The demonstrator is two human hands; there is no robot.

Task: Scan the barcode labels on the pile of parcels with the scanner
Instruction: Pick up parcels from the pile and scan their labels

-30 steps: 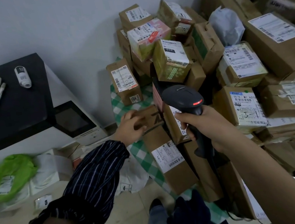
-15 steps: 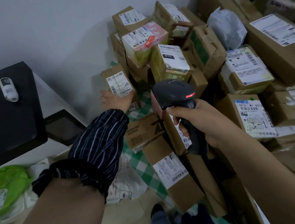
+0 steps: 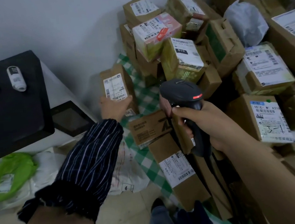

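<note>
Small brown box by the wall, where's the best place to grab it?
Probably the near end of the small brown box, below its label, coming from the person's side. It is narrow there, so the left hand can wrap it without covering the barcode.

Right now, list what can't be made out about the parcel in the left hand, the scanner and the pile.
Small brown cardboard parcel: head view, white label print blurred; left hand covers its lower end.
Black handheld scanner: head view, scan window faces away; right hand wraps the handle.
Large brown carton at right: head view, cut by the frame edge.
</note>
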